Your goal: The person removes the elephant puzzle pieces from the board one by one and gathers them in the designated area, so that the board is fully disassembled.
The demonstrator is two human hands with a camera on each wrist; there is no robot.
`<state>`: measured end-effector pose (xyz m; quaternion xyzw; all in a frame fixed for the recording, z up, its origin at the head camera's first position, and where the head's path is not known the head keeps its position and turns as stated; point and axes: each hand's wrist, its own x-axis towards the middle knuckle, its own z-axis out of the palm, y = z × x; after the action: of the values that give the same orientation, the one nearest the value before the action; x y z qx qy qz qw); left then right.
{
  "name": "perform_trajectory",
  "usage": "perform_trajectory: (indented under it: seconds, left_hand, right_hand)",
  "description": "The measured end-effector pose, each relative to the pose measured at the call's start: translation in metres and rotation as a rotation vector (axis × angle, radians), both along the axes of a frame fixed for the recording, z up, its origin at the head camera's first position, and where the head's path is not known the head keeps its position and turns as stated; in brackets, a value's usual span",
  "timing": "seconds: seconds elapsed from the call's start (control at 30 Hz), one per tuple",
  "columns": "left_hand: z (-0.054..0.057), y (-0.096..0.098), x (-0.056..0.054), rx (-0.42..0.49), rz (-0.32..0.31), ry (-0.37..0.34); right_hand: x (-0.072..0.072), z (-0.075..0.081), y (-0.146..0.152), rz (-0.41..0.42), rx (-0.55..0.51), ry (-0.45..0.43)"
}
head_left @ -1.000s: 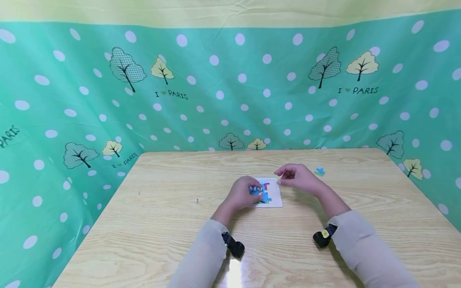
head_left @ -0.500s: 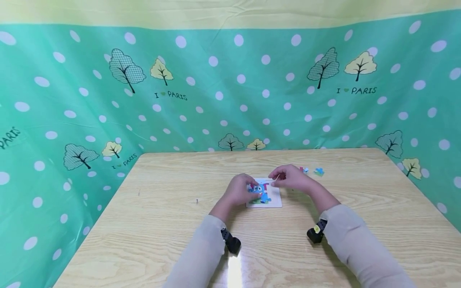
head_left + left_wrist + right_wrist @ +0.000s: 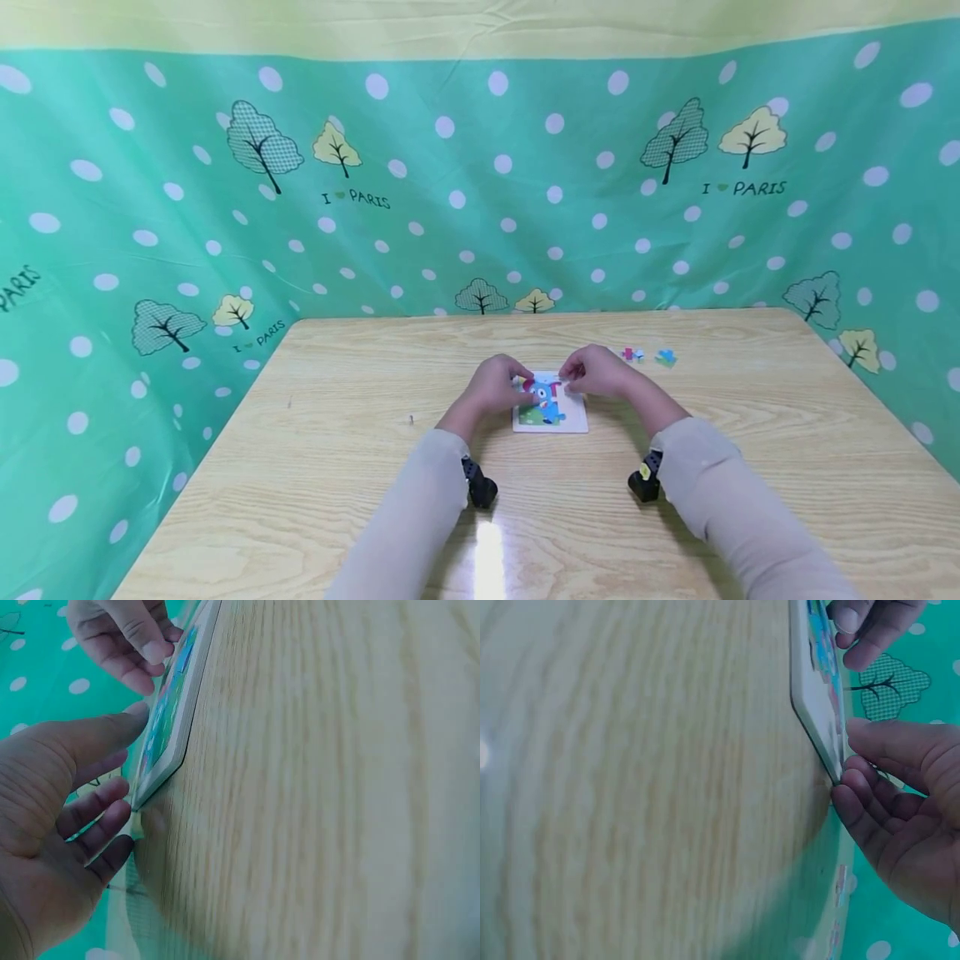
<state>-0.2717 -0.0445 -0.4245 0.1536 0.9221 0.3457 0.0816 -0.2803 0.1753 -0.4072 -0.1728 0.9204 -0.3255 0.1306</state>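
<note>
Nearest the camera, two beige sleeves [image 3: 420, 517] run forward over the wooden table [image 3: 300, 467], each with a small black wrist camera [image 3: 480, 492] strapped under it; beyond them a white puzzle board [image 3: 572, 421] lies flat near the table's middle, a blue cartoon figure on it partly pieced together; both hands meet over its far edge. The left hand [image 3: 495, 387] sits at the board's far left corner; in the left wrist view its thumb stretches out to the board's face while the other fingers [image 3: 94, 817] curl loosely at the corner, touching the edge; no piece can be made out in them. The right hand [image 3: 600, 373] is at the far right corner, fingers bent with tips drawn together on the board's top edge; whether a puzzle piece is pinched there cannot be told, and the right wrist view shows only fingertips [image 3: 855, 791] against the corner. Farther off, to the right of the right hand and well apart from the board, lie two loose puzzle pieces [image 3: 664, 357]; behind the table hangs a green dotted backdrop [image 3: 480, 183] printed with trees.
</note>
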Motion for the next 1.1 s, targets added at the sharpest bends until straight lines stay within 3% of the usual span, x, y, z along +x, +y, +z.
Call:
perform_trajectory:
  seconds: [0.33, 0.57, 1.1]
  left_hand:
    - [-0.003, 0.005, -0.004, -0.05, 0.022, 0.041]
    - [-0.004, 0.009, -0.002, -0.032, 0.071, 0.035]
    - [-0.01, 0.009, 0.0, 0.004, 0.111, 0.041]
  right_hand:
    - [-0.004, -0.006, -0.003, -0.063, -0.002, -0.024]
    - [-0.006, -0.01, -0.004, -0.08, -0.011, -0.03]
    - [-0.006, -0.014, -0.005, -0.076, -0.005, -0.03]
